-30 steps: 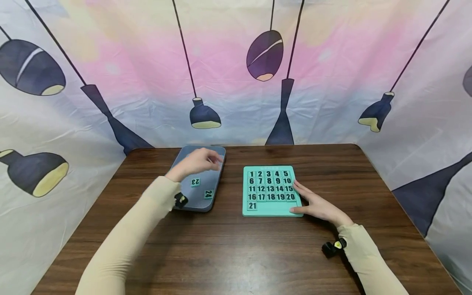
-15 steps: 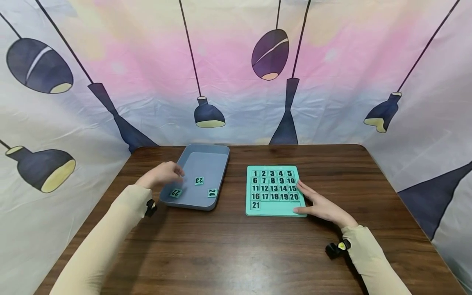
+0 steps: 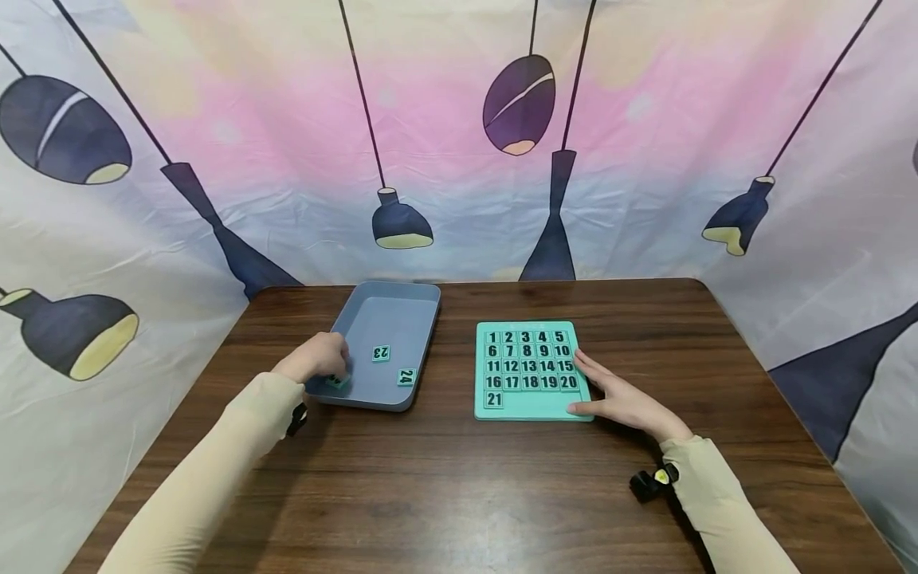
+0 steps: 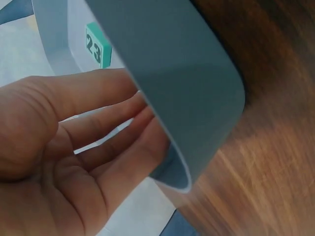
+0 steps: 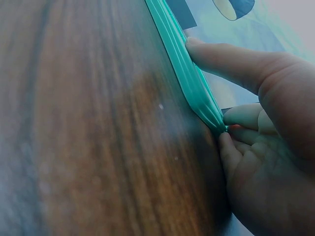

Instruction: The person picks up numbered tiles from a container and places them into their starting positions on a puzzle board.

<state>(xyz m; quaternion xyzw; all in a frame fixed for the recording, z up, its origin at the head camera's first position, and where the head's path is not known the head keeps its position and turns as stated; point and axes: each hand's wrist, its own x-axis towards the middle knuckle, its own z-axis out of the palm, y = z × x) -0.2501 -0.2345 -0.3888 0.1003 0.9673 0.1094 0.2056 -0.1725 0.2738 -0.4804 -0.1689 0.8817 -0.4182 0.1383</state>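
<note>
In the head view my left hand (image 3: 319,357) reaches into the front left corner of a grey-blue tray (image 3: 392,313). Its fingers cover most of a small green number tile (image 3: 337,382); in the left wrist view the tray wall hides the fingertips, so I cannot tell whether they pinch it. Two more tiles, 23 (image 3: 381,353) and 24 (image 3: 406,377), lie in the tray. To the right, a turquoise number board (image 3: 538,406) holds tiles 1 to 21 in rows. My right hand (image 3: 631,401) rests at its right side, thumb on the front corner's rim and fingers along the edge.
Both tray and board lie on a dark brown wooden table (image 3: 459,494), with a strip of bare wood between them. A cloth backdrop (image 3: 301,119) printed with hanging lamps stands behind the table and along its sides.
My left hand moved from over the tray's middle to its front left corner, then down onto the tile there, which showed 22 half a second ago. My right hand stayed at the board.
</note>
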